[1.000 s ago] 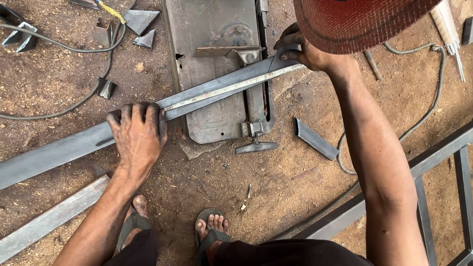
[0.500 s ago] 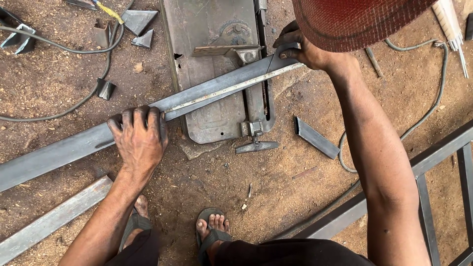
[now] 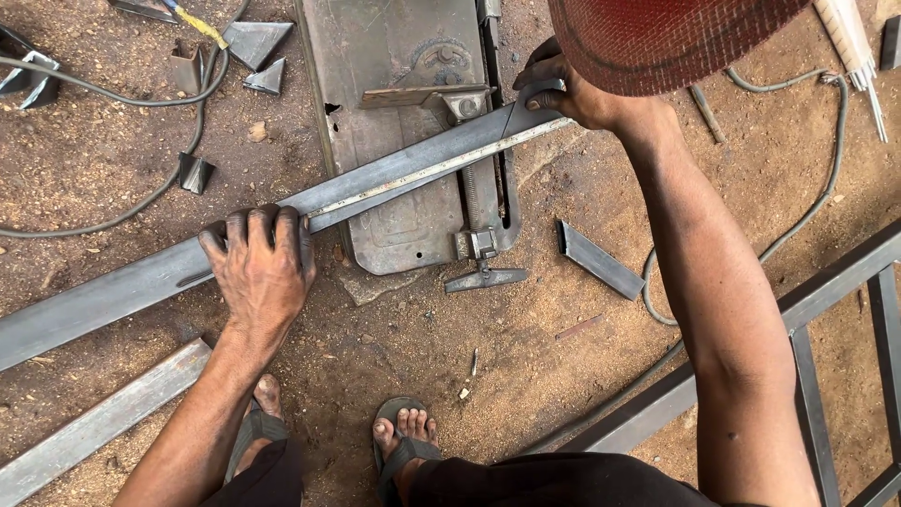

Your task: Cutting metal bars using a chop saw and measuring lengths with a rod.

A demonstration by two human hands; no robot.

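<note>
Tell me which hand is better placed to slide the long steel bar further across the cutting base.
Left, probably. The left hand lies flat over the long steel bar at mid-length, clear of the cutting base. The right hand only pinches the bar's far end.

Soft, even daylight throughout, shadows faint, focus sharp, with mild glare on bare metal.

bare dirt [image 3: 394, 376] near; offcut [image 3: 599, 259] and cable [image 3: 150, 197] obstruct
</note>
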